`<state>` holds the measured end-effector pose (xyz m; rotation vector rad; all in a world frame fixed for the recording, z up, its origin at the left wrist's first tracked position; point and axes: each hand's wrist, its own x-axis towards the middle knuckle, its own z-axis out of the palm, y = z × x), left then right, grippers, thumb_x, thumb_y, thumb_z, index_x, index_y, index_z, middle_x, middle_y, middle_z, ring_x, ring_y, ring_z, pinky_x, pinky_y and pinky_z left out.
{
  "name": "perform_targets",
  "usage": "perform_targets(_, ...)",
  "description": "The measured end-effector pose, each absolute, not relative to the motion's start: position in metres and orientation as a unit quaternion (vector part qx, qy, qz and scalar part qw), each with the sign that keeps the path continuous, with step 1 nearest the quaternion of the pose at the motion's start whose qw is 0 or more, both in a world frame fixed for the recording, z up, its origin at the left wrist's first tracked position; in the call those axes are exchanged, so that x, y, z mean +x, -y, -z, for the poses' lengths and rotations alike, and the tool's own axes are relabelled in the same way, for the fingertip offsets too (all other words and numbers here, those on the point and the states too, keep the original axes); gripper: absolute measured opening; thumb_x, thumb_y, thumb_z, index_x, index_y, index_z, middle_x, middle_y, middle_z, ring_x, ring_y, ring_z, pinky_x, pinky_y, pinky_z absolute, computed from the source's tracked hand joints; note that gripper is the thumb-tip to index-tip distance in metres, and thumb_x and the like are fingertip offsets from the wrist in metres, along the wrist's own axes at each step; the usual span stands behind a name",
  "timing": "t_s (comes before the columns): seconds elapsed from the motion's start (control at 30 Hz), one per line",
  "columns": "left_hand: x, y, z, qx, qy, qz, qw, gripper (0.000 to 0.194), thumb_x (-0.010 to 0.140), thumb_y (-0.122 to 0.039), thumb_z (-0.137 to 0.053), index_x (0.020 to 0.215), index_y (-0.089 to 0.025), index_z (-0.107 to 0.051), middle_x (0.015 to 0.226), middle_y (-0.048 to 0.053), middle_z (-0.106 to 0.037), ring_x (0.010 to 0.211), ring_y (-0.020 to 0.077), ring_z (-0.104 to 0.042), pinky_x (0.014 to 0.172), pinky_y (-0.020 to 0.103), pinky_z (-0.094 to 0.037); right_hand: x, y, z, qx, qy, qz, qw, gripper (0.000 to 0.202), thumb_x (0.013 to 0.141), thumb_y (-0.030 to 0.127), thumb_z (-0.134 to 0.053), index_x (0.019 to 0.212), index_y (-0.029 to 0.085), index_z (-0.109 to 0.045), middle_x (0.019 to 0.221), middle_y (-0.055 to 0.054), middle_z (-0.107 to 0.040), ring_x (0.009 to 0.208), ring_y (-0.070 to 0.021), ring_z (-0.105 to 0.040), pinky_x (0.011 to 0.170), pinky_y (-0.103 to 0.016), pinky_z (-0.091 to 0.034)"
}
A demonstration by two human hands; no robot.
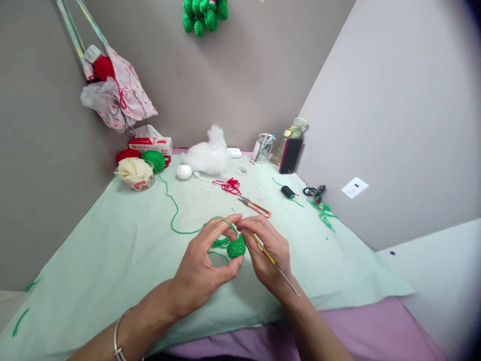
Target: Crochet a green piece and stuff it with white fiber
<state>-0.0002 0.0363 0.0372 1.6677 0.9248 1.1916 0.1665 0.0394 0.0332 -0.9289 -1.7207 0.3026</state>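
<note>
A small green crocheted piece (236, 247) is held between the thumb and fingers of my left hand (205, 258). Green yarn (176, 210) passes over that hand's fingers and trails back left to a green ball (154, 160). Close against the piece, my right hand (267, 248) is closed around a crochet hook (265, 249) with a yellow grip, its metal shaft pointing down toward the wrist. More green strands (221, 243) lie behind the piece, partly hidden by my left hand. Where the hook's far tip meets the work is too small to tell.
Orange-handled scissors (259, 207) and tangled red yarn (231, 186) lie beyond my hands. White stuffing (206, 154), a glass jar (264, 148), a phone (291, 156) against a bottle (293, 131), and a tub (137, 175) stand toward the back. Green scraps (323, 213) lie right.
</note>
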Motion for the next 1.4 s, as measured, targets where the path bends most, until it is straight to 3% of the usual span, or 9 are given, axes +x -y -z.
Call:
perform_targets(0.23,0.002,-0.031,-0.027,0.54,-0.389,-0.478,0.574,0.049,0.078,-0.023,-0.082,0.125,-0.031,-0.069,0.108,0.001,-0.067,0.124,0.0247,-0.06,0.117,0.037,-0.04,0.16,-0.038,-0.023,-0.423,0.669,-0.189,0.581,0.017,0.099,0.02,-0.059,0.109,0.027,-0.071,0.094,-0.004,-0.073,0.083,-0.0176,-0.069,0.074,-0.032,-0.057)
perform_targets(0.4,-0.001,-0.029,-0.027,0.507,-0.38,-0.477,0.608,0.067,0.079,-0.027,-0.084,0.141,-0.032,-0.06,0.105,0.001,-0.067,0.112,0.0219,-0.066,0.104,0.033,-0.052,0.157,-0.029,-0.013,-0.444,0.624,-0.208,0.609,0.013,0.095,0.02,-0.067,0.106,0.027,-0.071,0.091,-0.003,-0.07,0.082,-0.0175,-0.066,0.073,-0.032,-0.055)
perform_targets(0.6,-0.004,-0.03,-0.017,0.602,-0.37,-0.486,0.514,0.054,0.08,-0.021,-0.081,0.133,-0.029,-0.07,0.102,0.001,-0.074,0.099,0.0182,-0.068,0.096,0.028,-0.056,0.158,-0.027,-0.005,-0.413,0.624,-0.231,0.622,0.022,0.096,0.013,-0.065,0.109,0.029,-0.071,0.094,-0.002,-0.071,0.087,-0.0167,-0.066,0.076,-0.031,-0.054)
perform_targets(0.87,-0.003,-0.027,-0.017,0.665,-0.385,-0.446,0.46,0.056,0.081,-0.012,-0.072,0.135,-0.027,-0.068,0.102,-0.002,-0.073,0.095,0.014,-0.068,0.092,0.024,-0.056,0.164,-0.038,-0.003,-0.389,0.651,-0.241,0.606,0.018,0.095,0.011,-0.063,0.1,0.026,-0.072,0.091,-0.001,-0.07,0.083,-0.0147,-0.065,0.074,-0.028,-0.052)
perform_targets(1.07,-0.006,-0.031,-0.015,0.692,-0.363,-0.471,0.409,0.052,0.086,-0.014,-0.075,0.135,-0.029,-0.067,0.116,0.0,-0.075,0.101,0.0152,-0.068,0.097,0.028,-0.055,0.157,-0.038,-0.006,-0.415,0.605,-0.275,0.621,0.016,0.095,0.014,-0.065,0.099,0.027,-0.073,0.089,0.001,-0.07,0.081,-0.0125,-0.066,0.074,-0.025,-0.053)
perform_targets(1.27,-0.009,-0.034,-0.019,0.774,-0.296,-0.506,0.237,0.058,0.088,-0.01,-0.073,0.141,-0.029,-0.061,0.104,0.002,-0.076,0.097,0.0188,-0.066,0.092,0.035,-0.054,0.147,-0.026,-0.018,-0.434,0.519,-0.35,0.648,0.008,0.093,0.019,-0.068,0.094,0.025,-0.073,0.082,0.003,-0.07,0.07,-0.0099,-0.065,0.062,-0.02,-0.052)
perform_targets(1.4,-0.01,-0.035,-0.018,0.798,-0.283,-0.482,0.226,0.056,0.089,-0.009,-0.07,0.141,-0.027,-0.06,0.102,0.004,-0.076,0.094,0.0199,-0.067,0.088,0.036,-0.056,0.145,-0.025,-0.015,-0.434,0.512,-0.362,0.647,0.007,0.092,0.019,-0.067,0.092,0.024,-0.072,0.082,0.002,-0.072,0.068,-0.01,-0.065,0.058,-0.02,-0.05)
